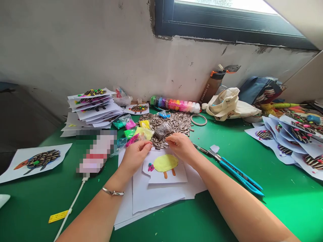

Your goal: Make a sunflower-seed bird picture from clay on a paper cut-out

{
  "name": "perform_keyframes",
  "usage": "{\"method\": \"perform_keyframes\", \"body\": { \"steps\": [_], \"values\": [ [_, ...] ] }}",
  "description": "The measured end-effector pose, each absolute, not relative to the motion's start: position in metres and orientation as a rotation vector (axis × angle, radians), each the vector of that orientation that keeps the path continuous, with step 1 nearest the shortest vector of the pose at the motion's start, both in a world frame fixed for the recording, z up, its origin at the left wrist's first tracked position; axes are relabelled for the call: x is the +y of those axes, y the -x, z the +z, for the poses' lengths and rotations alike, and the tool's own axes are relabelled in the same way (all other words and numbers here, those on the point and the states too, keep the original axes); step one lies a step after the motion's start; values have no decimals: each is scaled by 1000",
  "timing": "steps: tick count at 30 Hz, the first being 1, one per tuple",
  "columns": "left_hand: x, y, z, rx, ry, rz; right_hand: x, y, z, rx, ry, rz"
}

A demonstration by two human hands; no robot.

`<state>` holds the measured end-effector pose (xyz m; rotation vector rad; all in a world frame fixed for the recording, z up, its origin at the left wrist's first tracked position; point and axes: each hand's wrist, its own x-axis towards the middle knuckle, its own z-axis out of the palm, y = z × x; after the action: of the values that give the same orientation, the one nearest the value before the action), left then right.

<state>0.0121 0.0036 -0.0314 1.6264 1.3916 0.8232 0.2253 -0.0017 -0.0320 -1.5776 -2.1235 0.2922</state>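
Note:
A small white sheet [156,179] lies in front of me, bearing a flat yellow clay oval [165,163] with two orange legs and a small pink and teal piece at its left end. Just beyond it spreads a heap of striped sunflower seeds [180,119]. My left hand [137,153] is closed in a pinch above the sheet's upper left corner; anything between its fingertips is too small to tell. At the near edge of the seeds, my right hand [181,147] is also pinched, and its fingertips hide what they may hold.
Bagged clay [145,124] sits left of the seeds. A tape roll [199,120], a blue-handled utility knife [239,174] and scissors lie right. Stacks of seed pictures [93,109] stand at both sides. A bottle [212,85] leans behind; a charging cable [73,203] crosses the left.

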Motion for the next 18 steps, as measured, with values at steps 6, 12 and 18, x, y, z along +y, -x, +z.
{"method": "perform_keyframes", "body": {
  "steps": [6, 12, 18],
  "values": [
    [3, -14, -26, 1447, -1645, 891, -6, -202, -32, -2343, 1625, 175],
    [1, -14, -24, 1441, -1673, 881, -11, -197, -32, -2521, 1614, -65],
    [2, -12, -27, 1415, -1668, 894, -14, -198, -31, -2584, 1631, -173]
  ]
}}
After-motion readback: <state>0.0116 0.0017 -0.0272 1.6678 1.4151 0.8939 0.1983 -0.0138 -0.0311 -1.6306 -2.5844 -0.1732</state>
